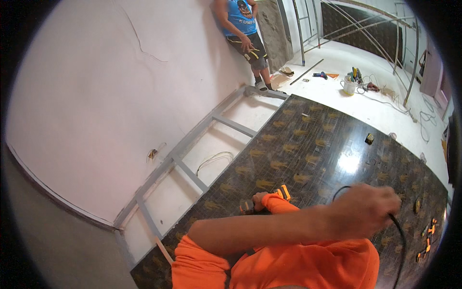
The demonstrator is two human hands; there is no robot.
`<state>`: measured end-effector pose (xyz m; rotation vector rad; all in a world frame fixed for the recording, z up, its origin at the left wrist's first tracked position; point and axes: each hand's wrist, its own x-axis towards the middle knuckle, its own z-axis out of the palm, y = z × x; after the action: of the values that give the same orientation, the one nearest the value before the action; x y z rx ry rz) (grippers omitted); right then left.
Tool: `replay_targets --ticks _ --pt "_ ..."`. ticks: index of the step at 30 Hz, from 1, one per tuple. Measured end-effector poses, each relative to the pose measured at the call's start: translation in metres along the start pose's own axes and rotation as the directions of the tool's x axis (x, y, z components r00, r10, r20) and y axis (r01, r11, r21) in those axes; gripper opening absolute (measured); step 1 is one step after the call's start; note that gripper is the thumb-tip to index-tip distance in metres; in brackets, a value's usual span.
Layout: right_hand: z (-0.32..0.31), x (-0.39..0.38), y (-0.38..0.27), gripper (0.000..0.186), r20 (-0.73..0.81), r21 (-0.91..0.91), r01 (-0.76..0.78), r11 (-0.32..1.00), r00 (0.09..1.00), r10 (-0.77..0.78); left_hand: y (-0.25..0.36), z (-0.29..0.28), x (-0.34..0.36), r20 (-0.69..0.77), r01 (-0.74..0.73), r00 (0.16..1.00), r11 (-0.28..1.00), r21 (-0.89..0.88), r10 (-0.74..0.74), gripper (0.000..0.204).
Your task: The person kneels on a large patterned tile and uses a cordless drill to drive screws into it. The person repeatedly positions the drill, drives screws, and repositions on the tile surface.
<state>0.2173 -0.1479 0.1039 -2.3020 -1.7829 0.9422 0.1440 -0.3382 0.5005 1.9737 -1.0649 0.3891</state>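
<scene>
My left hand [373, 204], its forearm crossing the view rightward from an orange sleeve, is closed on a black cord [401, 241] that curves over a large dark glossy panel [248, 168] with yellow printed marks. Beneath that forearm my orange-sleeved right arm reaches forward-left; my right hand [260, 200] grips a black-and-yellow cordless drill [247, 207]. An orange-and-black tool part [284, 192] shows just beside it. The panel lies over a grey frame [192, 176], whose left section is uncovered.
A person [243, 24] in a blue top stands against the white wall [96, 96]. Beyond the panel are scaffolding [303, 53], a white bucket [348, 85], tools and cables on the floor. A small object [369, 138] and orange-and-black items [427, 241] lie on the panel.
</scene>
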Motion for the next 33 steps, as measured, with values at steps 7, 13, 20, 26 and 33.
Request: replay_targets --ticks 7,13,20,26,33 --pt "-0.008 0.003 -0.005 0.038 0.128 0.012 0.019 1.0 0.992 -0.02 0.041 -0.011 -0.028 0.107 -0.124 0.98 0.938 -0.325 0.166 0.02" --pt "0.001 0.002 0.021 0.039 0.083 0.013 0.013 1.0 0.996 -0.014 -0.092 -0.048 -0.313 -0.543 0.529 0.406 0.673 -0.517 -0.736 0.024" --pt "-0.005 0.001 0.018 0.038 -0.022 0.138 0.165 0.977 0.986 -0.164 -0.125 0.097 -0.541 -0.27 0.105 -0.766 0.301 -0.948 -0.584 0.02" --pt "-0.048 0.001 0.003 0.042 -0.08 0.28 0.243 0.929 0.97 -0.23 -0.162 0.109 -0.532 -0.129 -0.403 -0.554 0.4 -0.823 -0.822 0.02" --pt "-0.064 0.005 -0.03 0.06 -0.039 0.194 0.545 0.815 0.835 -0.549 -0.206 0.112 -0.517 -0.151 -0.596 -0.52 0.484 -0.64 -0.84 0.019"
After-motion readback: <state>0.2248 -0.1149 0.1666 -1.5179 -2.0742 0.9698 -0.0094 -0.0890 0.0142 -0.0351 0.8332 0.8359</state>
